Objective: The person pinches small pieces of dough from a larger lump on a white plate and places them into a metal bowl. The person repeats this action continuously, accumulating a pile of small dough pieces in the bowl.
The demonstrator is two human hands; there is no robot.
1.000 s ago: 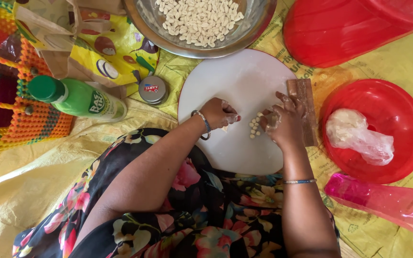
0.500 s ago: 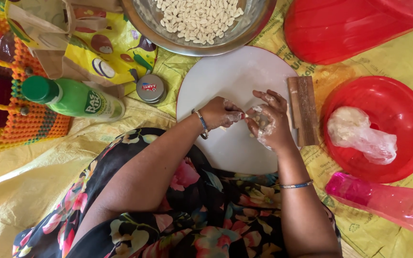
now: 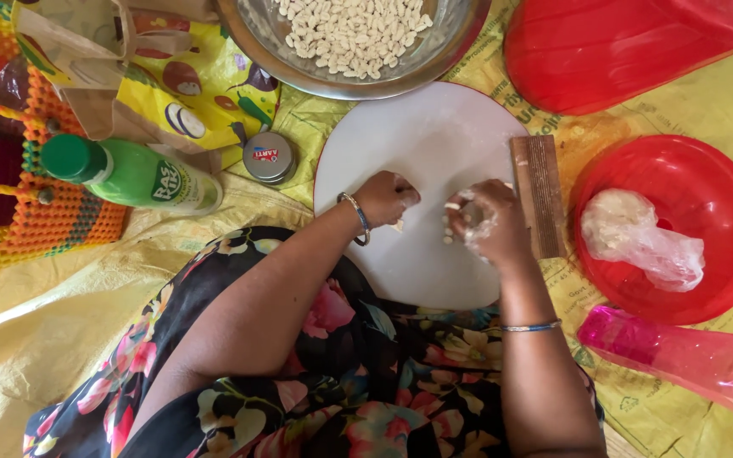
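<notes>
— Two hands are seen over the round white board (image 3: 434,144); how are they set?

— The right hand (image 3: 487,222) is curled shut on a pale dough lump (image 3: 472,212), small dough pieces (image 3: 446,227) lying just left of it. The left hand (image 3: 386,198) is loosely closed; its contents cannot be told.

— Containers?

— Beyond the board, a steel bowl (image 3: 248,38) is filled with shaped pieces; right of it, a red plastic bowl (image 3: 706,187) holds a wrapped lump (image 3: 638,237).

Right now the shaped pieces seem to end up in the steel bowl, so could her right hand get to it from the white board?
Probably yes. The right hand rests on the white board, and the steel bowl sits just past the board's far edge. Only bare board shows between them.
</notes>
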